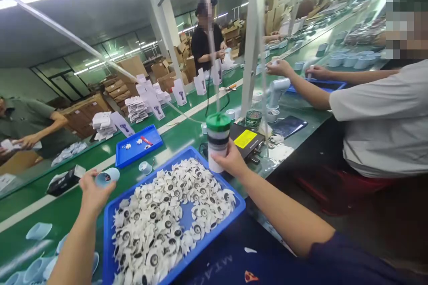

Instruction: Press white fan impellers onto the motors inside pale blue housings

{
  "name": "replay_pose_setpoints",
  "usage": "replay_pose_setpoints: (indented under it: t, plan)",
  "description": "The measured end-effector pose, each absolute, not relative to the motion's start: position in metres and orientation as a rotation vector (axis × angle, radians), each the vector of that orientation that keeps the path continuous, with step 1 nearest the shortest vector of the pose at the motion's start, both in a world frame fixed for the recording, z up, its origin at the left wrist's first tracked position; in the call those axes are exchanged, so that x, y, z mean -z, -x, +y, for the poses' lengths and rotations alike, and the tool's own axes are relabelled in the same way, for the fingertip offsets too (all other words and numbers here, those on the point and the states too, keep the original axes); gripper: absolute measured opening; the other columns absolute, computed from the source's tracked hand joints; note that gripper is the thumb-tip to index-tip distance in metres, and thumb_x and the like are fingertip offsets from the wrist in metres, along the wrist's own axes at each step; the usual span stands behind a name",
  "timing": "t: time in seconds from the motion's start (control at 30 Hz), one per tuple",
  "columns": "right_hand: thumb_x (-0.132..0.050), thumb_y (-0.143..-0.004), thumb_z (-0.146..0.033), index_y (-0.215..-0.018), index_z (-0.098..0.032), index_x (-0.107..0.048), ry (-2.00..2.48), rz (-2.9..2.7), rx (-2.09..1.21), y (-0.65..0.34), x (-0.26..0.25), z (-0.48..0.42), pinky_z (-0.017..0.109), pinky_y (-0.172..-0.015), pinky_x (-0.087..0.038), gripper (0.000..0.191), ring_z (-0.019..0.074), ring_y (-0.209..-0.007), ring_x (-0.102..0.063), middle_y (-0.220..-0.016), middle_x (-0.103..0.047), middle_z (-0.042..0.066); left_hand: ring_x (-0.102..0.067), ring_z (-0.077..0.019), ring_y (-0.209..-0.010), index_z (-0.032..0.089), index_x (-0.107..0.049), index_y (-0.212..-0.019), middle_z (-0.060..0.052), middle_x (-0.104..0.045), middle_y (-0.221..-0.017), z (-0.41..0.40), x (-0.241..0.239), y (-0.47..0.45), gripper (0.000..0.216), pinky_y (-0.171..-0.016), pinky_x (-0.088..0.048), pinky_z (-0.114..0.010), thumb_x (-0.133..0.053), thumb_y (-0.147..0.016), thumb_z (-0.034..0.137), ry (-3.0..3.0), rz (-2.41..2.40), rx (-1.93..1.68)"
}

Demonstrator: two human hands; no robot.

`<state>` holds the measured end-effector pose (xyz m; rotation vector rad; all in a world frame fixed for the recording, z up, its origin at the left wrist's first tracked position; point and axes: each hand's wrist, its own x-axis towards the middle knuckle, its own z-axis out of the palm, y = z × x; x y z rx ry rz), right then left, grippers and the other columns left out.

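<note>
Gripping a pale blue cup [109, 177], my left hand [94, 193] is at ten o'clock from the middle of a large blue tray [186, 217]; the cup is tilted, with something dark inside. At one o'clock, my right hand [231, 161] is wrapped around a white cylindrical tool [218, 143] with a green top, held upright at the tray's far edge. White bladed parts [167, 225] heap the tray. A small blue tray [138, 146] lies at eleven o'clock, loose cups [36, 269] at eight.
</note>
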<state>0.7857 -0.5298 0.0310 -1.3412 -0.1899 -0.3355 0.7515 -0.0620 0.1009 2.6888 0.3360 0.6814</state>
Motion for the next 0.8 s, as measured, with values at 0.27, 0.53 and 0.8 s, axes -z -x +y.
replay_pose_setpoints:
  t: [0.27,0.53,0.8]
  plan:
    - [-0.098,-0.056,-0.061,-0.098,-0.016,-0.07,0.668,-0.51,-0.536,-0.733,-0.128,-0.465,0.028,-0.071,-0.065,0.067,0.0139,-0.075,-0.07,-0.09,-0.071,0.003,-0.074,-0.0298,-0.11,0.025,-0.067,-0.121,-0.009,-0.077,-0.121,-0.211,-0.075,-0.601,0.046,-0.1,-0.06,-0.045,-0.075,-0.081,0.048,-2.542,-0.381,-0.469]
    - [-0.1,-0.056,-0.063,-0.089,-0.022,-0.067,0.72,-0.548,-0.626,-0.696,-0.14,-0.421,0.032,-0.073,-0.068,0.062,0.019,-0.082,-0.068,-0.085,-0.07,0.001,-0.076,-0.0201,-0.071,0.023,-0.072,-0.09,-0.001,-0.079,-0.081,-0.27,-0.081,-0.585,0.018,-0.065,-0.061,-0.028,-0.07,-0.083,0.039,-2.432,-0.468,-0.469]
    - [-0.104,-0.049,-0.052,-0.084,-0.022,-0.067,0.813,-0.536,-0.561,-0.69,-0.146,-0.436,0.028,-0.075,-0.061,0.059,0.0163,-0.083,-0.063,-0.089,-0.066,0.0,-0.072,-0.0184,-0.06,0.022,-0.066,-0.08,-0.001,-0.073,-0.072,-0.276,-0.082,-0.584,0.017,-0.052,-0.055,-0.026,-0.07,-0.079,0.038,-2.431,-0.437,-0.398]
